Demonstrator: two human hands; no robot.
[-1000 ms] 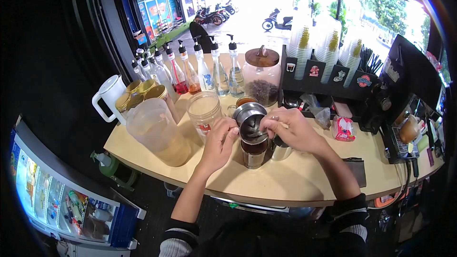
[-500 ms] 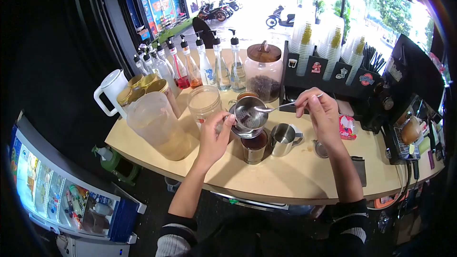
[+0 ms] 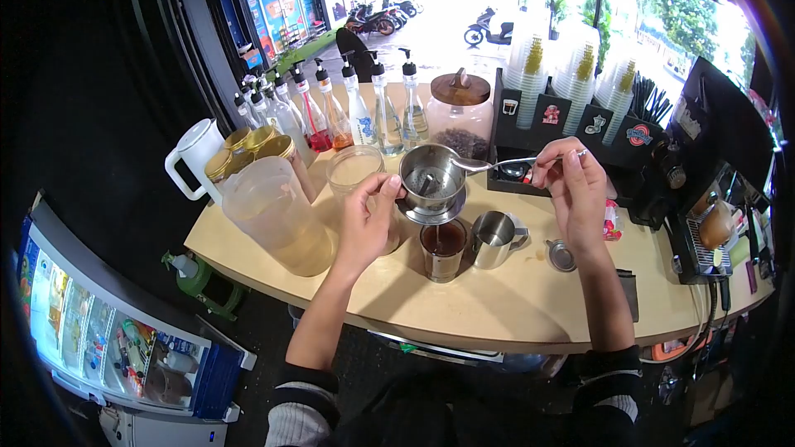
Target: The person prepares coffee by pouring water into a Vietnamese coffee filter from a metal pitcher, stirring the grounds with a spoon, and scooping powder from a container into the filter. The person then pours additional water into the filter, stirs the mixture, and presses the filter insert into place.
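My left hand (image 3: 368, 219) pinches the rim of a small metal drip coffee filter (image 3: 432, 184), held tilted above a glass (image 3: 443, 266) of dark brown liquid. Some liquid shows inside the filter, and a thin streak runs below it toward the glass. A metal spoon (image 3: 474, 164) is gripped by its handle in my right hand (image 3: 573, 194); its bowl is at the filter's right rim. Right of the glass stands a steel pitcher (image 3: 493, 242). A small round metal piece (image 3: 561, 255) lies on the counter near my right wrist.
A frosted plastic jug (image 3: 277, 219), an open jar (image 3: 354, 167) and a white jug (image 3: 195, 157) stand left. Behind are several pump bottles (image 3: 385, 120), a wooden-lidded jar (image 3: 458, 120) and stacked cups (image 3: 571, 83). An espresso machine (image 3: 704, 232) is right; the counter's front edge (image 3: 480, 339) curves nearby.
The filter has risen slightly, uncovering more of the glass. My right hand has moved up and right, lifting the spoon from over the filter to its rim.
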